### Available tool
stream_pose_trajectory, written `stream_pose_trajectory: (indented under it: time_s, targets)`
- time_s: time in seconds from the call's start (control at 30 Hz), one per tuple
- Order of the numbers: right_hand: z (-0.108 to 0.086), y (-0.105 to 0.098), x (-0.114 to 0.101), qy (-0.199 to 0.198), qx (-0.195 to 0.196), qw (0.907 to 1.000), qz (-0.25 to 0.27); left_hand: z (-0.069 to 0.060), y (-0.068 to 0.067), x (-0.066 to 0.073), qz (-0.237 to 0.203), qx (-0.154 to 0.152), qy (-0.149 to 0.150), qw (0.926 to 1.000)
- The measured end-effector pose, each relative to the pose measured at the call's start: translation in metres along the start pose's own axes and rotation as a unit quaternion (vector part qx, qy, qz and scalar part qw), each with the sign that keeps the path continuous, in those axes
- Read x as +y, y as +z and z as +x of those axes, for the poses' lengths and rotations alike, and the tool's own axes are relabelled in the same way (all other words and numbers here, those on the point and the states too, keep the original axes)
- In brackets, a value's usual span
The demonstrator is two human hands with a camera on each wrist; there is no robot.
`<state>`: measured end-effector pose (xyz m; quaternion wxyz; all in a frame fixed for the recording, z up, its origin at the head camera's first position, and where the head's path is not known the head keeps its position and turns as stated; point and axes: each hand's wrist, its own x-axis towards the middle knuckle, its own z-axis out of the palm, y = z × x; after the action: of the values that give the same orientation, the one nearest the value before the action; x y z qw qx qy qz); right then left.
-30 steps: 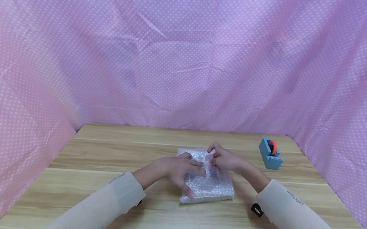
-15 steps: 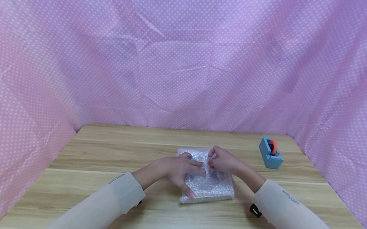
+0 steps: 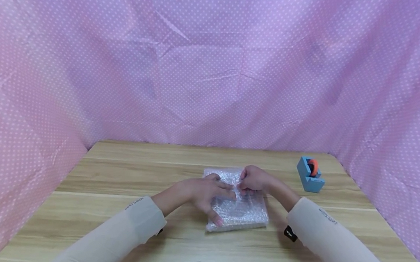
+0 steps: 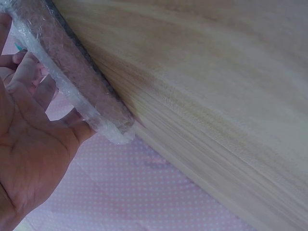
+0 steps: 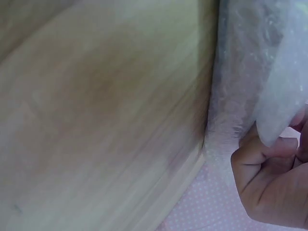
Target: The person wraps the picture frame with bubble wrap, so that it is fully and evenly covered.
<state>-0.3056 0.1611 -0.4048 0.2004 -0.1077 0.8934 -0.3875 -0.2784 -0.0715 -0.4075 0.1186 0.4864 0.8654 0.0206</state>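
A flat rectangular package in clear bubble wrap [image 3: 239,217] lies on the wooden table, in front of the person. The left hand [image 3: 209,194] rests on its left half with fingers spread, and the thumb reaches toward the near edge. In the left wrist view this hand [image 4: 36,144] has its fingertips on top of the wrap [image 4: 72,82]. The right hand [image 3: 256,180] is on the right half, its fingers curled close to the left fingertips. From the right wrist, the fingers of that hand [image 5: 274,178] pinch a loose flap of the wrap [image 5: 284,96]; some fingertips are hidden.
A blue tape dispenser [image 3: 312,182] with an orange roll core [image 3: 313,167] stands to the right of the package. Pink dotted cloth [image 3: 206,86] hangs behind and around the wooden table [image 3: 124,174].
The right hand's raised index finger has curled down toward the thumb, and the right forearm has shifted slightly left. Left hand and package stay in place.
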Motion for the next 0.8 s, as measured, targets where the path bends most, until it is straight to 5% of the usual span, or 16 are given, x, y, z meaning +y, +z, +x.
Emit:
stream_pose_trajectory:
  time_s: [0.47, 0.8]
  targets:
    - [0.002, -0.003, 0.002, 0.050, 0.033, 0.9908, -0.121, 0.001, -0.001, 0.001, 0.004, -0.006, -0.001, 1.0000]
    - [-0.015, -0.007, 0.012, 0.025, 0.012, 0.9980, -0.056, 0.005, -0.004, 0.004, 0.020, -0.013, -0.012, 0.9997]
